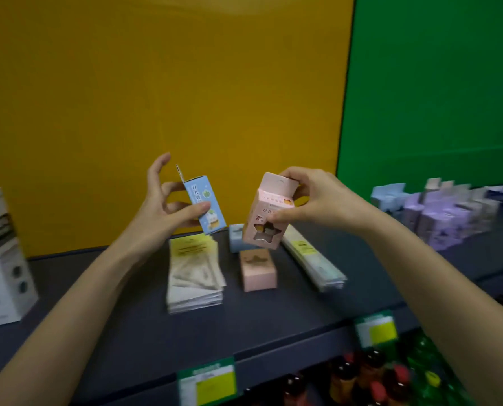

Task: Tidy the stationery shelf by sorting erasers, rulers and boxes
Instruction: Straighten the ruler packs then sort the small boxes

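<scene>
Nearest, price tags hang on the dark shelf's front edge. Mid-shelf lies a pink box — the landmark here — with a stack of packeted rulers to its left, a longer pack stack to its right and a small blue box behind it. Above it, the right hand pinches a pink star-window box between thumb and fingers; up-left, the left hand pinches a tilted blue box — other fingers spread. Far right stand lilac boxes.
</scene>
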A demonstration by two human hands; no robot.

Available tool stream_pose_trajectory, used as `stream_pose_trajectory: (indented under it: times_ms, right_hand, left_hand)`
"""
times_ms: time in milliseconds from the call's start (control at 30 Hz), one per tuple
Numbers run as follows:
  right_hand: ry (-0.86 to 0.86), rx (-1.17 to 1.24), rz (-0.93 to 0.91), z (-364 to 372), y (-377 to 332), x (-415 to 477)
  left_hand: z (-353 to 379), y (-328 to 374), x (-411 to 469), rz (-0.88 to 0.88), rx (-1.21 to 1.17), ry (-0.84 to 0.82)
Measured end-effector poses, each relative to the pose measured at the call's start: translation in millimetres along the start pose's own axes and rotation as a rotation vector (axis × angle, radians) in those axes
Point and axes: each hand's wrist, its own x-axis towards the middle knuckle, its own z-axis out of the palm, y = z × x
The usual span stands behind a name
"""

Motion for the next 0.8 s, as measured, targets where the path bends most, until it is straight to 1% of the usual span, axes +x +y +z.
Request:
stream_pose_trajectory:
  times_ms: [133,200,300,433,567,700,800]
  right_hand:
    - [0.034,-0.027,0.068,-51,43,-40]
    - [0.037,-0.033,0.097,-77,65,-60]
    - [0.041,-0.050,0.136,-115,95,-89]
    - [0.084,-0.096,0.167,-162,131,-114]
    - [0.129,-0.104,0.188,-206,159,-126]
    - [0.157,-0.089,0.202,-242,185,-125]
    - [0.196,-0.035,0.192,-262,203,-118]
  left_hand:
    - [72,5,0,-0.005,-0.022,-0.170]
    - [108,2,2,-0.027,-0.045,-0.219]
    - [160,-3,6,-0.102,-0.119,-0.222]
    - [220,-1,14,-0.095,-0.086,-0.197]
    - [252,6,31,-0.056,0.003,-0.239]
    - [267,23,55,-0.015,0.130,-0.316]
    - [273,35,81,0.018,0.218,-0.372]
